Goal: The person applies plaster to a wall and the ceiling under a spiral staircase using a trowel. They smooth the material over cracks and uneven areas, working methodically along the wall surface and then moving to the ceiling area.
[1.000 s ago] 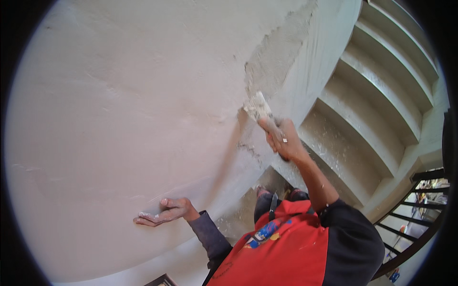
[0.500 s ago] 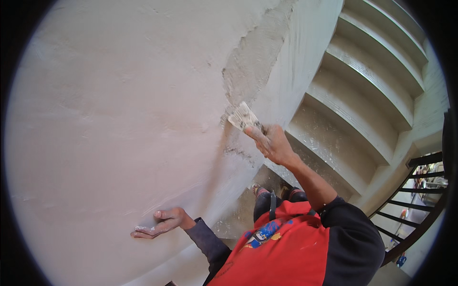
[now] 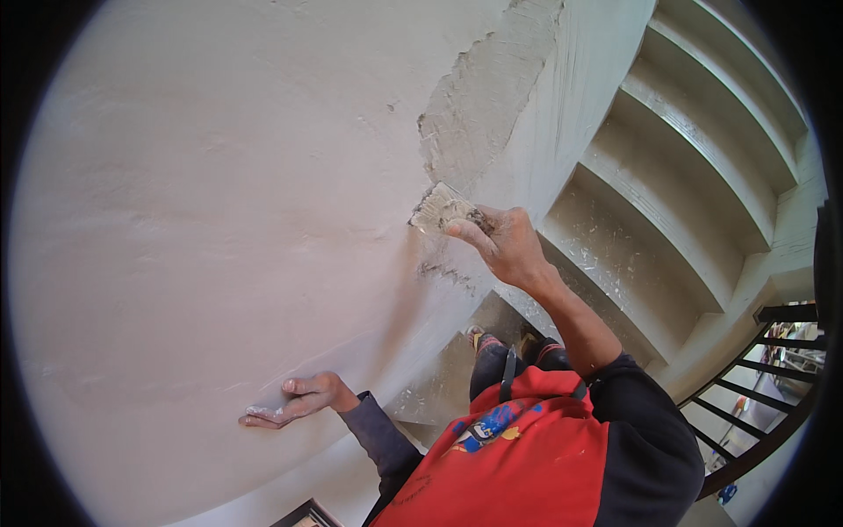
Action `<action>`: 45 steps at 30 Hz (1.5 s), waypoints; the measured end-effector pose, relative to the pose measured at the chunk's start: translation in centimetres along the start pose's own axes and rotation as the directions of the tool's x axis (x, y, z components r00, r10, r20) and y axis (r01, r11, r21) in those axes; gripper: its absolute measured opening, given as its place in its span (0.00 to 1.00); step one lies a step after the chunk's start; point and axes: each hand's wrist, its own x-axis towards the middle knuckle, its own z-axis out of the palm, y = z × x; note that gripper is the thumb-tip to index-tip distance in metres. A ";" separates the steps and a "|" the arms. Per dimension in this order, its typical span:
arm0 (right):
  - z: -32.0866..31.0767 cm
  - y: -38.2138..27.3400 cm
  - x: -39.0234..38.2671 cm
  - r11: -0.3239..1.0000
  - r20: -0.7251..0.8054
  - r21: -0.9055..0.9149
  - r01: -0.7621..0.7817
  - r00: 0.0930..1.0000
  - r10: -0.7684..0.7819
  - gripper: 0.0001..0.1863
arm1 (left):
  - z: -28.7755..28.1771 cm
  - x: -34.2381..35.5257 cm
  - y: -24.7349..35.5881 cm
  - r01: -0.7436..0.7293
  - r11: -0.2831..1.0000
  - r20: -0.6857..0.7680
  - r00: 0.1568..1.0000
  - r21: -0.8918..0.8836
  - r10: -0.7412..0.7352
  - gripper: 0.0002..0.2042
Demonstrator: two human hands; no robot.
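My right hand (image 3: 509, 249) grips a putty knife (image 3: 442, 207) smeared with pale plaster, the thumb lying along its face. The blade is against the wall (image 3: 219, 193), at the lower end of a rough grey patch (image 3: 479, 105). Below the blade, a smaller rough spot (image 3: 446, 268) shows on the wall. The knife's handle is hidden in my palm. My left hand (image 3: 303, 400) is lower and to the left, close to the wall, fingers stretched out and whitened with plaster. It holds nothing that I can see; whether it touches the wall I cannot tell.
Curved stairs (image 3: 654, 184), spattered with white, rise along the wall on the right. My feet (image 3: 475, 334) stand on a lower step. A dark railing (image 3: 746, 408) curves at the far right. A dark-framed object (image 3: 309, 513) shows at the bottom edge.
The putty knife has shifted slightly left against the wall, and its blade has turned a little. My left hand stays nearly where it was. The view has moved slightly.
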 end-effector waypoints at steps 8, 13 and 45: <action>0.4 1.4 0.4 0.981 0.001 -0.163 0.103 0.995 -0.104 0.25 | 0.4 -0.1 0.5 0.008 1.000 -0.020 1.000 -0.016 -0.008 0.27; -1.1 2.4 1.1 0.993 -0.031 -0.075 0.095 0.995 -0.098 0.25 | -0.5 -0.1 -0.1 0.030 0.999 0.058 0.998 -0.020 -0.028 0.27; 1.1 11.1 -12.2 0.957 0.234 0.105 -0.269 0.942 0.239 0.19 | -0.6 0.2 -0.2 0.004 1.000 0.033 0.999 0.019 -0.005 0.29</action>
